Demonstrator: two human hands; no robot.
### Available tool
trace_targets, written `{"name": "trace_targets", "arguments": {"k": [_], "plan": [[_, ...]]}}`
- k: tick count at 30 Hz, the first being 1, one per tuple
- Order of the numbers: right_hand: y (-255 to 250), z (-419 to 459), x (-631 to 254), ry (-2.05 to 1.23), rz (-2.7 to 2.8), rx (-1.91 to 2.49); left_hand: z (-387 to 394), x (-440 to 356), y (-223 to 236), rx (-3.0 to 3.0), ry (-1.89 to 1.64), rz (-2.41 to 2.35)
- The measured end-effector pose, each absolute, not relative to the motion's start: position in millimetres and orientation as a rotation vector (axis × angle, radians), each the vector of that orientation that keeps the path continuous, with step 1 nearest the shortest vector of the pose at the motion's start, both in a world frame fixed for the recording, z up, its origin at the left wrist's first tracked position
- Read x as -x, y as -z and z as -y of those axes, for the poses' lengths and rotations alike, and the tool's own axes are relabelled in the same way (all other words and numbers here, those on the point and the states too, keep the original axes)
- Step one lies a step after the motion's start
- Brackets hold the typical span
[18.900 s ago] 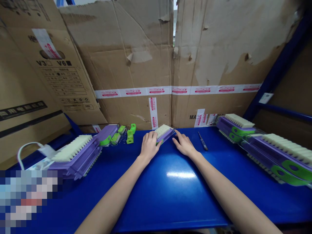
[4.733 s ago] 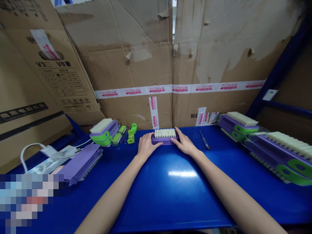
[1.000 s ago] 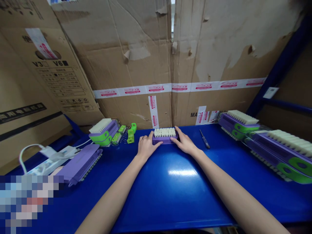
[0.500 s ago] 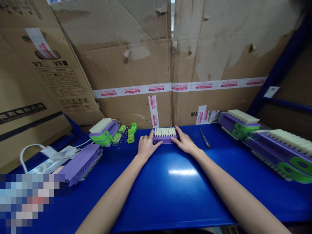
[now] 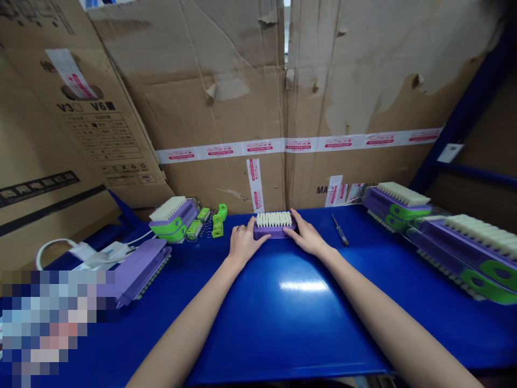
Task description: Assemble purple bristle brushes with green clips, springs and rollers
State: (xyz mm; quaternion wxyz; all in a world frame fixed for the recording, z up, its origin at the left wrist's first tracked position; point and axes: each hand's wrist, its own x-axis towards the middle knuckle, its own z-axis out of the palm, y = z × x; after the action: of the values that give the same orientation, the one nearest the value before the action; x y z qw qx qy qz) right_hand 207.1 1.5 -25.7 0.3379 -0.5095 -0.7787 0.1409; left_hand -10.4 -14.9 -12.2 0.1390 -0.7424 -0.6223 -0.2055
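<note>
A purple brush (image 5: pixel 274 231) rests on the blue tabletop close to the cardboard wall, its rows of cream bristles facing up. My left hand (image 5: pixel 243 240) grips its left end, the thumb along the front side and the fingers round the back. At the right end my right hand (image 5: pixel 306 233) holds it the same way, thumb in front and index finger behind. Part of each end is hidden under my fingers. To the right of my right hand lies a screwdriver (image 5: pixel 340 230) with a dark handle.
Left of my hands are green plastic brackets (image 5: pixel 218 222), a purple-and-green brush unit (image 5: pixel 173 218), a purple cover (image 5: pixel 139 272) and a white power strip (image 5: pixel 100 257). Two larger brush units (image 5: pixel 398 202) stand at the right. Cardboard (image 5: pixel 226 108) walls the back.
Both hands keep the same hold on the brush, which stays in place. The view has shifted very slightly.
</note>
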Motion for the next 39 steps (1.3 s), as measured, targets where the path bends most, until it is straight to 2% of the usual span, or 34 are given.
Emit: {"name": "trace_targets", "arguments": {"k": [39], "plan": [[21.8,1.1,-206.9,-0.379,2.035,1.338,14.8,17.2,9.1,2.132,0.591,1.797]]}}
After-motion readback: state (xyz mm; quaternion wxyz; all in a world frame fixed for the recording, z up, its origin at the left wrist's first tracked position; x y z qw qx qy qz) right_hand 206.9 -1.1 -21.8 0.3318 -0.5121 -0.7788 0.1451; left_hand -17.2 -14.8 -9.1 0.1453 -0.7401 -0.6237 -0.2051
